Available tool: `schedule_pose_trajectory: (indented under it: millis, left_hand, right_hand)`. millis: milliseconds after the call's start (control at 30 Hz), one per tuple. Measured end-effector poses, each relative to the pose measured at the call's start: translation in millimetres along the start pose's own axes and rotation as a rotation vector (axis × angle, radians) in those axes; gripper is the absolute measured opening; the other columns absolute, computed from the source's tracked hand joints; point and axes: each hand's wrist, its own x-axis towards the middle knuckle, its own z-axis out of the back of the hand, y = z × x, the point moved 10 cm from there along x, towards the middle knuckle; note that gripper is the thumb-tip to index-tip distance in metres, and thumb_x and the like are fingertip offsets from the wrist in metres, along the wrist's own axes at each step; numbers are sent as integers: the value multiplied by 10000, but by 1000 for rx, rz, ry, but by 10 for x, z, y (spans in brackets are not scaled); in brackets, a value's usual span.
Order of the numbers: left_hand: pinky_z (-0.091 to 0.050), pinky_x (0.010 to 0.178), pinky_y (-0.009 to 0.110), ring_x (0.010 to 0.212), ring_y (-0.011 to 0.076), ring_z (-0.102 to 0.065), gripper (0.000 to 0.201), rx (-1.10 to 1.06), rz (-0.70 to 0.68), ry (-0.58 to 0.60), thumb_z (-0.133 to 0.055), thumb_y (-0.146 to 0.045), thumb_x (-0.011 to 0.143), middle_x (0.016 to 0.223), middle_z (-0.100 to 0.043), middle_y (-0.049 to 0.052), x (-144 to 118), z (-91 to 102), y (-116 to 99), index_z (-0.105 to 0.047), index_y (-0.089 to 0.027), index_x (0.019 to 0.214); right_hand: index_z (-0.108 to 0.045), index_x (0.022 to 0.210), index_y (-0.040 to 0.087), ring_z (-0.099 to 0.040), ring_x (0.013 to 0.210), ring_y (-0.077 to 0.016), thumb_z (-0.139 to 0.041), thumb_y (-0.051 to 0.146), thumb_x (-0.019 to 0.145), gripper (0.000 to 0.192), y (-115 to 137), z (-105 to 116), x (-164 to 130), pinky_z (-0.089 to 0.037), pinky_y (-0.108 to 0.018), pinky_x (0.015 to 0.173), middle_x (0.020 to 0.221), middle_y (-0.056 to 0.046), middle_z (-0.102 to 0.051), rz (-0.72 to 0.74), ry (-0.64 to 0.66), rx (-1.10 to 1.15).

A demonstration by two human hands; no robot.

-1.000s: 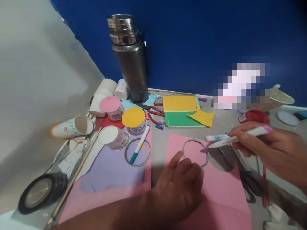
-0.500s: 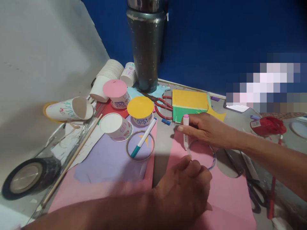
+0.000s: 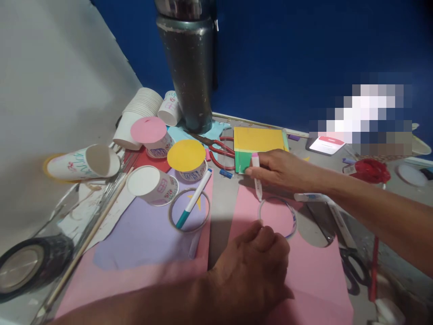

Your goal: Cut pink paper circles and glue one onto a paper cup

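My right hand is closed on a white marker with a pink end, held nearly upright. Its tip is by the far left edge of a thin ring lying on pink paper. My left hand is closed in a pinch at the ring's near left edge, its fingertips partly hidden. A rounded piece is cut out of the paper's right side. To the left, a white and teal marker lies across a second ring on purple paper.
Decorated paper cups, some topped with pink and yellow discs, stand left of a tall metal flask. Red-handled pliers, a yellow-green box, scissors, black tape and wooden sticks surround the papers.
The view has shifted, moving most things left. The marker in my right hand has moved slightly away along the ring's edge. My left hand stays at the ring.
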Motion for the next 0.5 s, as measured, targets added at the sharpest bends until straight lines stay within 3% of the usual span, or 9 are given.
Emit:
schedule_pose_trajectory:
  millis: [233,333,500]
  left_hand:
    - [-426,1017,404,947,230,-517,338,-30,7,-10,-678,-440,904,1046,-603,56,-5,26,3,-682,-125,1024]
    - [-446,959,385,927,225,-511,254,-39,29,-9,-753,-362,848,1001,-593,32,9,27,21,-663,-146,946]
    - [-468,899,374,896,222,-490,292,-18,75,-34,-794,-375,810,954,-590,16,46,64,48,-635,-157,922]
  right_hand:
    - [-555,591,208,-471,478,-129,-458,444,977,463,-477,209,-377,-303,-282,520,518,17,-540,-187,-179,121]
    - [-569,600,212,-505,487,-138,-464,471,976,469,-576,237,-631,-312,-278,504,537,12,-584,-222,-251,135]
    - [-610,663,210,-567,542,-168,-488,491,978,439,-689,197,-1123,-366,-293,545,597,-11,-647,-295,-424,125]
